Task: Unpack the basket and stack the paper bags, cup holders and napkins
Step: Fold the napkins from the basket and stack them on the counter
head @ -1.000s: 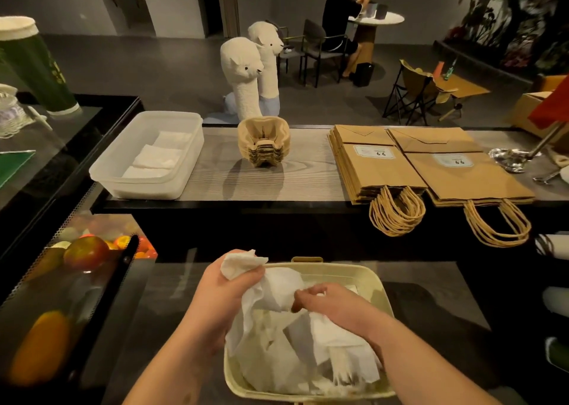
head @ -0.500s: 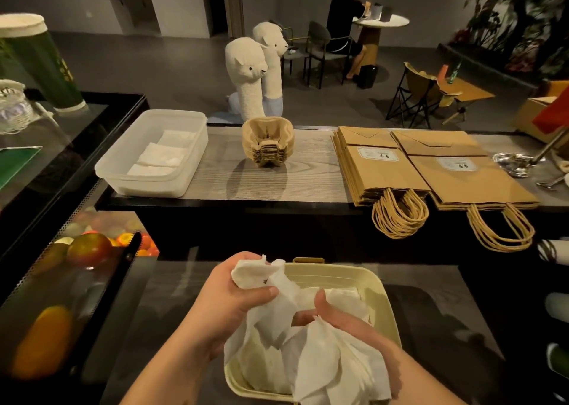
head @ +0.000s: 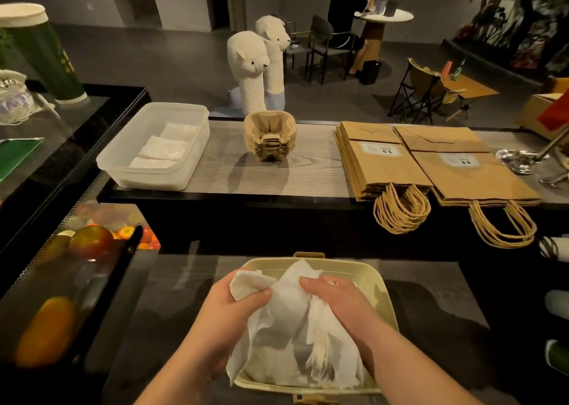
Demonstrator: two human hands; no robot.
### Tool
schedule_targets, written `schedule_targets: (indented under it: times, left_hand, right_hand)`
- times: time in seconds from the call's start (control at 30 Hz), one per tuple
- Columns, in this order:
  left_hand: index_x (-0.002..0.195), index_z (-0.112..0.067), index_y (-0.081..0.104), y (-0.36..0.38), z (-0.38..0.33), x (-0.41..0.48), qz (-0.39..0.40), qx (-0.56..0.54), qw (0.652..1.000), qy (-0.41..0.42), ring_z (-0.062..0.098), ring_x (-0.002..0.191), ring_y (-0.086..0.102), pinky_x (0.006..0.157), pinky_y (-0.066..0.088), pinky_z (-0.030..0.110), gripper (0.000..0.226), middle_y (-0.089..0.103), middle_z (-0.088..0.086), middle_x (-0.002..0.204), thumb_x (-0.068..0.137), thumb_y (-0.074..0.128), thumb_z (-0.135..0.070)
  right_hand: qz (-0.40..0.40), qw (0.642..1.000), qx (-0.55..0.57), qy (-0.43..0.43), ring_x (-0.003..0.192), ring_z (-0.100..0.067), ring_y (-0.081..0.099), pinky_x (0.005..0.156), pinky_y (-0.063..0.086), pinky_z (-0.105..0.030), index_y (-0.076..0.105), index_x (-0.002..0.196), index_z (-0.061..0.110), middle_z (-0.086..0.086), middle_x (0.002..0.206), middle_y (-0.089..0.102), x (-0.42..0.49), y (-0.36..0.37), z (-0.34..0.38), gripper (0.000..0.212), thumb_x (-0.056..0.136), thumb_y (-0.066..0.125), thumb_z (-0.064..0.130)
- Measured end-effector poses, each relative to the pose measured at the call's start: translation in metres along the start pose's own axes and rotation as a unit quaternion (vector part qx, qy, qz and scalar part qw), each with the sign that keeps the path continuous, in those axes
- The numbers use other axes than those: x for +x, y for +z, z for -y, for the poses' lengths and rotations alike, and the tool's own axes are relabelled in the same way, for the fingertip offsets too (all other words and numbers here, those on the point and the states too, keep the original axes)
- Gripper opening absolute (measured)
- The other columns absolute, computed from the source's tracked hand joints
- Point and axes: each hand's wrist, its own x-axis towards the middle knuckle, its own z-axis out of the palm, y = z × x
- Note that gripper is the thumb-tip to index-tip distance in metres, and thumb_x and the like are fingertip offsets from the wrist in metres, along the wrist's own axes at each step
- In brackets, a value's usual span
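A cream plastic basket (head: 380,284) stands on the dark lower counter in front of me, full of loose white napkins (head: 289,327). My left hand (head: 231,309) grips a bunch of these napkins, thumb on top. My right hand (head: 341,303) holds the same bunch from the right, over the basket. On the wooden shelf beyond, a clear tub (head: 123,170) holds flat napkins (head: 163,152). A stack of brown pulp cup holders (head: 269,139) stands at the shelf's middle. Two piles of brown paper bags (head: 385,164) lie to the right, handles hanging over the edge.
Two white alpaca figures (head: 249,72) stand behind the shelf. A glass case with fruit (head: 89,244) is at my left, a green cup (head: 37,53) on top of it. Metal utensils (head: 520,161) lie at the shelf's right end. A person sits at a far table.
Both hands have gathered the napkins into one bunch. The right hand rose from under the loose napkins and now lies on top of them, close to the left hand.
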Motion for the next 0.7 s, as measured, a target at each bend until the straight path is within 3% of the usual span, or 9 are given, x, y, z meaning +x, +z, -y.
schedule_targets:
  times: [0.07, 0.17, 0.23, 0.3, 0.4, 0.57, 0.63, 0.7]
  left_hand:
    - [0.098, -0.022, 0.076, -0.002, 0.001, -0.001, 0.001, -0.002, 1.000, -0.005, 0.029, 0.090, 0.076, 0.074, 0.059, 0.043, 0.016, 0.078, 0.009, 0.096, 0.091, 0.072, -0.009]
    - [0.101, -0.015, 0.074, -0.005, -0.005, 0.000, 0.008, -0.027, 1.000, -0.005, 0.036, 0.092, 0.075, 0.081, 0.061, 0.054, 0.012, 0.077, 0.017, 0.099, 0.091, 0.073, -0.008]
    - [0.108, -0.006, 0.071, -0.005, -0.012, 0.003, 0.025, -0.045, 0.999, -0.011, 0.039, 0.095, 0.075, 0.083, 0.060, 0.055, 0.019, 0.076, 0.021, 0.105, 0.090, 0.073, -0.012]
    - [0.117, -0.002, 0.068, -0.003, -0.018, 0.006, 0.070, -0.053, 0.996, -0.019, 0.041, 0.102, 0.073, 0.087, 0.059, 0.055, 0.034, 0.074, 0.023, 0.112, 0.089, 0.077, -0.019]
    - [0.117, -0.002, 0.066, 0.002, -0.021, 0.011, 0.112, -0.057, 0.992, -0.006, 0.045, 0.107, 0.070, 0.093, 0.056, 0.060, 0.044, 0.072, 0.026, 0.115, 0.082, 0.082, -0.022]
    - [0.090, -0.009, 0.067, 0.009, -0.022, 0.017, 0.085, -0.050, 0.995, 0.019, 0.039, 0.091, 0.073, 0.079, 0.058, 0.052, 0.027, 0.073, 0.018, 0.093, 0.070, 0.085, -0.014]
    - [0.089, -0.010, 0.068, 0.012, -0.024, 0.019, 0.058, -0.044, 0.997, 0.028, 0.037, 0.088, 0.074, 0.078, 0.059, 0.052, 0.024, 0.073, 0.018, 0.090, 0.069, 0.081, -0.014]
    - [0.102, -0.002, 0.069, 0.014, -0.025, 0.021, 0.025, -0.062, 0.997, 0.024, 0.042, 0.094, 0.074, 0.085, 0.059, 0.061, 0.033, 0.074, 0.025, 0.100, 0.073, 0.080, -0.011]
  right_hand:
    - [-0.018, 1.000, 0.001, -0.019, 0.066, -0.028, 0.061, 0.054, 0.052, -0.030, 0.061, 0.086, 0.005, -0.018, 0.080, 0.060, -0.002, 0.000, 0.004, 0.025, 0.088, 0.076, 0.025]
    - [-0.020, 0.998, -0.017, -0.048, 0.064, -0.029, 0.059, 0.057, 0.050, -0.035, 0.053, 0.078, -0.002, -0.021, 0.076, 0.059, -0.006, -0.001, 0.008, 0.035, 0.087, 0.077, 0.023]
    - [-0.013, 0.996, -0.048, -0.078, 0.068, -0.036, 0.063, 0.062, 0.051, -0.040, 0.056, 0.090, -0.013, -0.027, 0.083, 0.067, -0.008, 0.000, 0.013, 0.047, 0.085, 0.079, 0.028]
    - [-0.014, 0.988, -0.105, -0.109, 0.079, -0.047, 0.067, 0.067, 0.055, -0.048, 0.065, 0.095, -0.008, -0.030, 0.093, 0.070, -0.010, 0.001, 0.020, 0.054, 0.076, 0.081, 0.040]
    - [-0.017, 0.979, -0.143, -0.142, 0.080, -0.041, 0.071, 0.068, 0.057, -0.046, 0.068, 0.087, -0.004, -0.028, 0.090, 0.070, -0.010, -0.003, 0.030, 0.039, 0.082, 0.081, 0.033]
    - [-0.024, 0.979, -0.146, -0.141, 0.066, -0.026, 0.065, 0.061, 0.052, -0.034, 0.066, 0.075, 0.000, -0.011, 0.071, 0.067, -0.012, -0.011, 0.039, 0.033, 0.088, 0.076, 0.029]
    - [-0.008, 0.984, -0.131, -0.121, 0.074, -0.025, 0.070, 0.070, 0.057, -0.035, 0.073, 0.076, 0.010, -0.005, 0.078, 0.073, -0.012, -0.017, 0.038, 0.027, 0.091, 0.072, 0.032]
    - [0.027, 0.988, -0.118, -0.094, 0.087, -0.028, 0.075, 0.078, 0.060, -0.037, 0.080, 0.092, 0.015, -0.007, 0.092, 0.079, -0.014, -0.022, 0.035, 0.021, 0.094, 0.069, 0.033]
